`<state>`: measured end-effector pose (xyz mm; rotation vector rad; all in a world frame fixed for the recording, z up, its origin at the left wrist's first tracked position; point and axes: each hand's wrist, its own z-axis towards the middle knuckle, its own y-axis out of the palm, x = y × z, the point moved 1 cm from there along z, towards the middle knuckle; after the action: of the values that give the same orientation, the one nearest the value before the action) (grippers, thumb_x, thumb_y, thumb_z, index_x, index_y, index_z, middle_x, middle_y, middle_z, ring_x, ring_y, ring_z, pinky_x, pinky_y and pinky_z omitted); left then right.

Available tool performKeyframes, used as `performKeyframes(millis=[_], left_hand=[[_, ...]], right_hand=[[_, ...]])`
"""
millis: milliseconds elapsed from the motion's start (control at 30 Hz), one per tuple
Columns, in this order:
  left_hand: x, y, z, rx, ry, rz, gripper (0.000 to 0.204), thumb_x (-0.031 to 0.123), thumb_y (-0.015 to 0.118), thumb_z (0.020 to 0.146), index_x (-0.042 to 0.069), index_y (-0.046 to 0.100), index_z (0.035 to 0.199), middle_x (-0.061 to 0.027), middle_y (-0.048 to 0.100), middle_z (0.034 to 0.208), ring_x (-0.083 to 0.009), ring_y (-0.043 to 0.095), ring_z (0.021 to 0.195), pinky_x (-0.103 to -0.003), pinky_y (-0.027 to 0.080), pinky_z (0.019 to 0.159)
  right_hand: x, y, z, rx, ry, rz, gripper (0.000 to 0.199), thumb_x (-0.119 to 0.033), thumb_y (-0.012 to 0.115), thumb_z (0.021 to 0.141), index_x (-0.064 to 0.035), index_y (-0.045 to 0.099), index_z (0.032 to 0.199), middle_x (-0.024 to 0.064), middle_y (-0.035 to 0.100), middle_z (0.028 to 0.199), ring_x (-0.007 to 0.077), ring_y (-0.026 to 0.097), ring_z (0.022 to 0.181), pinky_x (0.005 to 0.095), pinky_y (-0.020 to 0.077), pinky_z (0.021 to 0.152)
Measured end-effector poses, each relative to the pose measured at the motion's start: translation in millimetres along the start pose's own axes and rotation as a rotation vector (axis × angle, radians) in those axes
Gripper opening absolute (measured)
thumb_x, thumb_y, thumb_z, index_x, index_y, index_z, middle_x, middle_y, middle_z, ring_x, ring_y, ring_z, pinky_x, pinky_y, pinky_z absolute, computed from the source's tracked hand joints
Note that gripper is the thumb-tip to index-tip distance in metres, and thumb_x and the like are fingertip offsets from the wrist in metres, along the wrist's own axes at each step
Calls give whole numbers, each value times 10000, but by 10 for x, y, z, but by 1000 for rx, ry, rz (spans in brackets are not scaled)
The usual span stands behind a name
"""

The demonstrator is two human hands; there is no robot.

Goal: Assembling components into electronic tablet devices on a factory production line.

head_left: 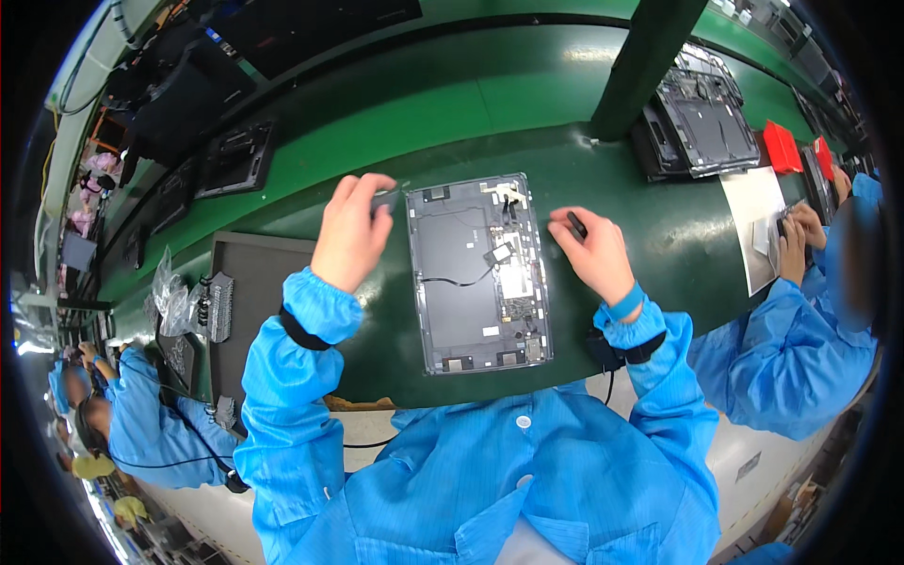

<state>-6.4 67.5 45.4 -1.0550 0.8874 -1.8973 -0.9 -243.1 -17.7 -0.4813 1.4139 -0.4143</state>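
An opened tablet-like housing (454, 311) lies on the green bench in front of me, its circuit board (516, 282) along the right side and a black cable running across the middle. My left hand (350, 235) is raised beside its upper left edge. Thumb and fingers there pinch a small dark grey piece (384, 200), whose kind I cannot make out. To the right of the housing is my right hand (595, 252), closed around a short black stick-like tool (576, 224). Neither hand touches the housing.
A dark grey tray (254, 247) sits at the left, with clear plastic bags (174, 301) beside it. Similar housings are stacked (702, 118) at the far right, behind a dark green post (645, 66). Red bins (782, 147) stand near a co-worker's hands (799, 240).
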Motion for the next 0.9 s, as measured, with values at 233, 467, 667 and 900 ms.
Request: performKeyframes(millis=[233, 467, 667, 900], left_hand=[[365, 327, 250, -155, -196, -468, 143, 50, 698, 825, -5, 661, 952, -77, 620, 811, -140, 594, 705, -264, 495, 627], [447, 495, 345, -273, -240, -537, 260, 53, 684, 837, 29, 642, 1092, -94, 682, 811, -139, 614, 653, -274, 509, 623], [454, 747, 535, -334, -140, -569, 231, 61, 700, 816, 32, 656, 1041, -93, 678, 754, -158, 644, 670, -293, 529, 642], [269, 1147, 639, -336, -43, -436, 261, 69, 721, 799, 30, 661, 1049, -112, 652, 794, -194, 646, 697, -316, 533, 671]], right_hand=[[15, 227, 86, -115, 82, 16, 275, -210, 644, 810, -70, 663, 1046, 91, 706, 845, 253, 640, 640, 378, 501, 628], [-88, 313, 62, -56, 99, -116, 272, -235, 675, 798, -72, 620, 1009, 118, 697, 891, 299, 648, 711, 401, 506, 663], [12, 203, 72, -22, 89, 99, 218, -198, 610, 872, -19, 659, 986, 133, 698, 932, 247, 666, 856, 362, 505, 745], [136, -73, -31, 64, 286, 331, 460, -356, 442, 1020, 35, 677, 955, 103, 674, 892, 158, 646, 857, 261, 492, 739]])
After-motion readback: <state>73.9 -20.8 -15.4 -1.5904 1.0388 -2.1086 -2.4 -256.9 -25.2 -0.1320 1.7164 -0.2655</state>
